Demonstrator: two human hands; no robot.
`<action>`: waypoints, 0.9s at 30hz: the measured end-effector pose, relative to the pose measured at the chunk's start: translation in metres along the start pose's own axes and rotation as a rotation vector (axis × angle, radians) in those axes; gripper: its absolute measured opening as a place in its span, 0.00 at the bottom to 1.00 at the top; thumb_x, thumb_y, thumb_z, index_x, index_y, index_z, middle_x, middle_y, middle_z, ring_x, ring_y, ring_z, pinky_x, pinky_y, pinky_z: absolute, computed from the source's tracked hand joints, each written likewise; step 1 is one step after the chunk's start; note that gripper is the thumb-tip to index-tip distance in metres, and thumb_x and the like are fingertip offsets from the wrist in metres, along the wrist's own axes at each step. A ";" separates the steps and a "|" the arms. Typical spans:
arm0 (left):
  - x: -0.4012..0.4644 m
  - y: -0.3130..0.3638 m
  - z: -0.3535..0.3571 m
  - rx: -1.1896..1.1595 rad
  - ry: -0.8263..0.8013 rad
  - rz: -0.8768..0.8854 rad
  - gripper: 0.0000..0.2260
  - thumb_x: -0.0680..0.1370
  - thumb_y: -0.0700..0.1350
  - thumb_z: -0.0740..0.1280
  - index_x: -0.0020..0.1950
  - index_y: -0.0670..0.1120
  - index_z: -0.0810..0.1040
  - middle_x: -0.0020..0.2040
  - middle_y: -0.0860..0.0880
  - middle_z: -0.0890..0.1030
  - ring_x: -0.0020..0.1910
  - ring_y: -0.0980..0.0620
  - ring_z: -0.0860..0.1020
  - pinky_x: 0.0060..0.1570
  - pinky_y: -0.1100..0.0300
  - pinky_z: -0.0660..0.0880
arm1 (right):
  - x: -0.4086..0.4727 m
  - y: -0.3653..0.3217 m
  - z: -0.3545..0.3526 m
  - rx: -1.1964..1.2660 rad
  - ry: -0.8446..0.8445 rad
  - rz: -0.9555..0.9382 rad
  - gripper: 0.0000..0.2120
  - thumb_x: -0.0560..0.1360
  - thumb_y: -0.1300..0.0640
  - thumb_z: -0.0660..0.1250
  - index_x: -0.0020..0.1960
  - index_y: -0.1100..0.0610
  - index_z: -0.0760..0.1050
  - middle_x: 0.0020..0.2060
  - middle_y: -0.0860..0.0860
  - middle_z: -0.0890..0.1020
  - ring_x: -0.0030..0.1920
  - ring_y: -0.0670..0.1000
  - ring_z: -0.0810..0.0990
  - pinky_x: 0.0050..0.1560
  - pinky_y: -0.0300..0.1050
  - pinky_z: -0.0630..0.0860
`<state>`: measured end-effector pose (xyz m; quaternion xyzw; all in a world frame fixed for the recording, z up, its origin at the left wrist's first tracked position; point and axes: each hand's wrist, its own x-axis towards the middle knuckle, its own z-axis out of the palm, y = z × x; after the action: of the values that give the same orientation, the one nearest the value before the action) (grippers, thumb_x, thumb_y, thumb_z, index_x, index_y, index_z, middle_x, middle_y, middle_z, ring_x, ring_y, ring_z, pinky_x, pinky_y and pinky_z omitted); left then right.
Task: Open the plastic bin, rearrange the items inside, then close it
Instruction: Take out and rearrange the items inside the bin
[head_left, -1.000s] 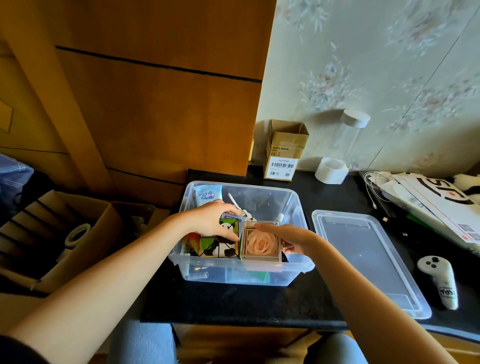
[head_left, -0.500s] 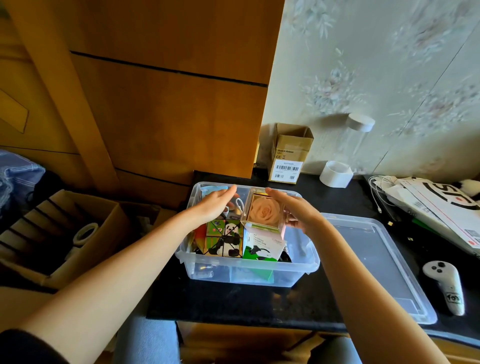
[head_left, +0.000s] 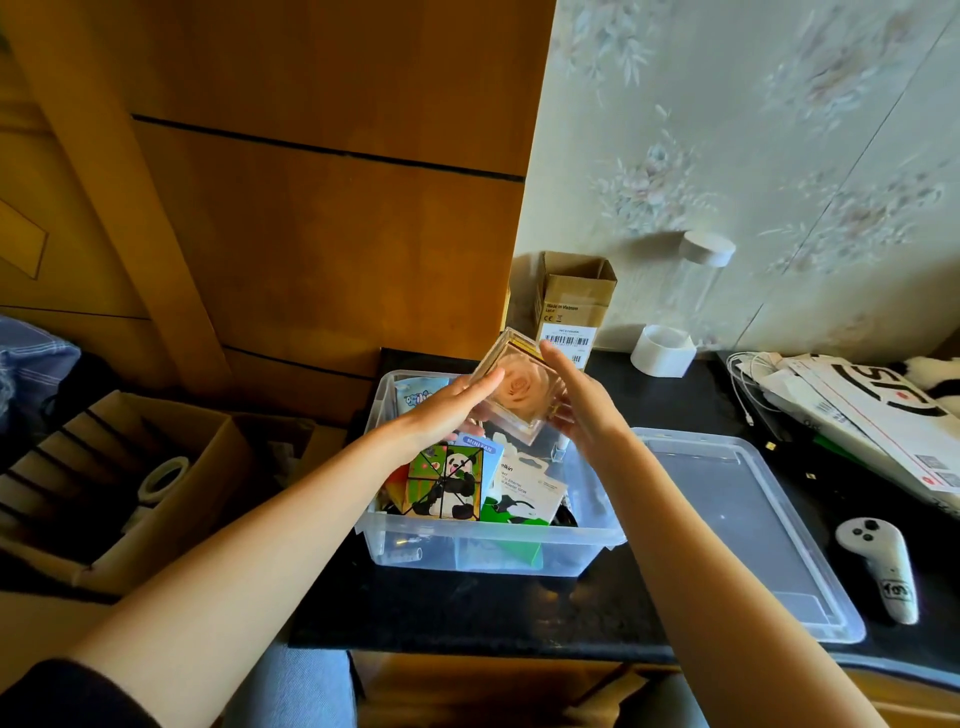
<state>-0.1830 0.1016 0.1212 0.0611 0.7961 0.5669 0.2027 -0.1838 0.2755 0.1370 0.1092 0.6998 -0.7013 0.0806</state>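
The dark table (head_left: 467, 613) held the clear plastic bin (head_left: 488, 545), and the bin was open. Its lid (head_left: 737, 525) lay flat on the table just to the right of the bin, so the opening part looked done. The sorting part looked only half done, and the lid was not yet back on.

Inside the bin were a panda picture cube (head_left: 451, 483), a white and green card pack (head_left: 522, 493) beside it, and a blue packet (head_left: 418, 397) at the back.

Above the bin, both hands held up a clear rose box (head_left: 517, 389) with a peach rose inside. It was tilted and lifted out, not touching the other things. It probably needed a new spot in the bin.

The left hand (head_left: 447, 413) pressed against the left side of the box, its fingers (head_left: 485, 379) straight and close together. The right hand (head_left: 576, 402) pressed the right side, fingers (head_left: 553, 356) straight too. The box sat squeezed between the two hands.
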 end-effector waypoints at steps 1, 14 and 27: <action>0.001 -0.002 -0.001 -0.031 0.017 0.006 0.25 0.75 0.67 0.55 0.67 0.57 0.67 0.60 0.50 0.77 0.55 0.52 0.79 0.60 0.51 0.72 | 0.000 0.002 0.002 -0.009 -0.029 0.016 0.28 0.68 0.35 0.66 0.60 0.54 0.71 0.49 0.53 0.80 0.50 0.52 0.79 0.45 0.43 0.75; 0.002 -0.035 -0.009 -0.309 0.352 0.004 0.20 0.75 0.64 0.63 0.62 0.55 0.74 0.56 0.49 0.81 0.57 0.48 0.79 0.58 0.47 0.76 | 0.020 0.060 -0.017 -1.163 -0.058 0.171 0.18 0.80 0.57 0.55 0.64 0.65 0.70 0.54 0.60 0.77 0.47 0.53 0.71 0.48 0.43 0.68; 0.001 -0.031 -0.012 -0.209 0.334 -0.029 0.27 0.74 0.67 0.60 0.68 0.54 0.71 0.61 0.50 0.79 0.61 0.47 0.76 0.66 0.46 0.68 | 0.021 0.071 -0.008 -1.175 -0.102 0.270 0.23 0.75 0.48 0.67 0.63 0.61 0.70 0.55 0.56 0.78 0.50 0.54 0.80 0.51 0.44 0.79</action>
<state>-0.1843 0.0807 0.0956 -0.0667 0.7563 0.6458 0.0809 -0.1849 0.2836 0.0635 0.1003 0.9453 -0.1851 0.2491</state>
